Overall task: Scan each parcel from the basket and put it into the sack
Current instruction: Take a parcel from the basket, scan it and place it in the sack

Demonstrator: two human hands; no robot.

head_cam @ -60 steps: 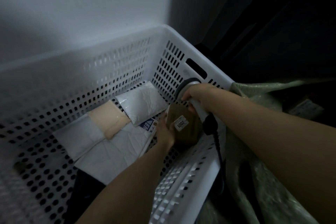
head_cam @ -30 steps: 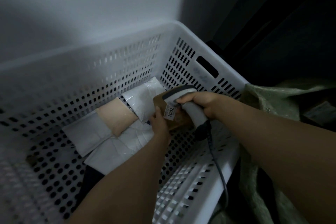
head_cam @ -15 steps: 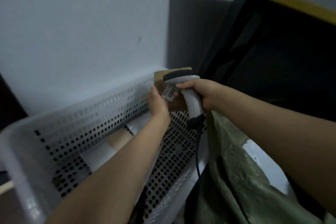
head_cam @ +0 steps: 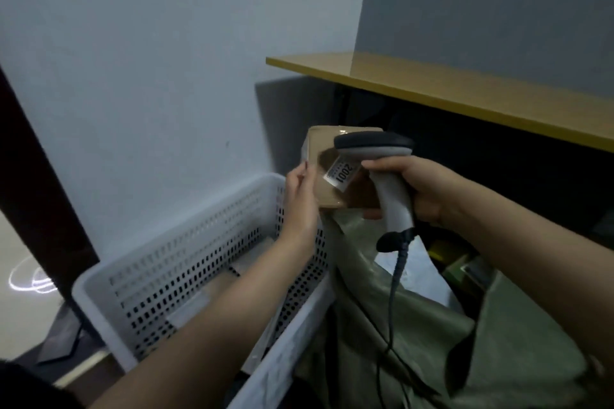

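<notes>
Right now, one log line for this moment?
left hand: holds brown parcel | right hand: grips scanner at label | parcel: clear of basket, above sack edge

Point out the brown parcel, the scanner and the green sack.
brown parcel (head_cam: pixel 319 143): head view, bare cardboard near its upper left corner.
scanner (head_cam: pixel 395 202): head view, midway down the grey handle.
green sack (head_cam: pixel 432 335): head view, folded cloth near its open mouth.
</notes>
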